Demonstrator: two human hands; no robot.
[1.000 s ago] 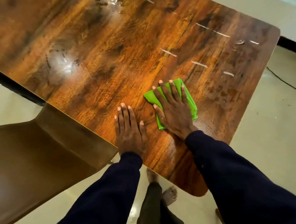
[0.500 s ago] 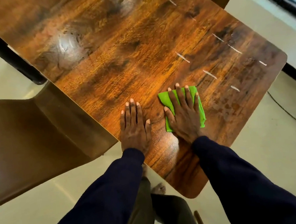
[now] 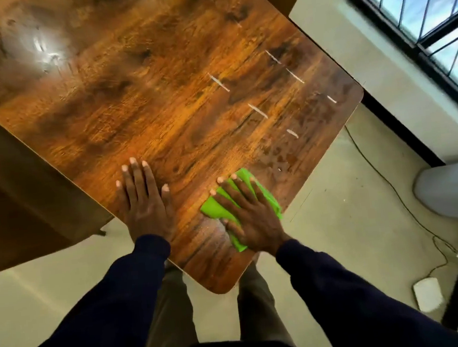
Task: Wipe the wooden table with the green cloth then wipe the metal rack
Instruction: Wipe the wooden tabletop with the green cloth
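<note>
Brown chair (image 3: 22,193): a moulded seat at the far left, its back touching or just beside the table's left edge; which one cannot be told.
Wooden table (image 3: 159,101): dark, glossy grain, seen corner-on, with the near rounded corner between the person's legs.
Surface: a bright sheen at upper left, short pale streaks at centre right, and a patch of what look like damp blotches just beyond the cloth.
Left hand (image 3: 143,201): laid flat, fingers extended and together, palm on bare wood near the left edge; it holds nothing and appears to brace the body.
Green cloth (image 3: 214,207): folded, flat on the table close to the right edge, with its long axis running from near-right to far-left.
Right hand (image 3: 250,213): spread open on top of the cloth, pressing it down rather than gripping it; green shows beyond the fingertips and by the wrist.
Key relation: the unwiped blotches lie forward and to the right of the cloth, so the right hand is the nearer one, and the likely stroke is away from the body along that edge.
Metal rack: not in view; that step is not yet begun.
Room: pale floor (image 3: 340,232), a thin cable (image 3: 385,180), a white adapter (image 3: 428,294), and a barred window (image 3: 430,8) at upper right.
</note>
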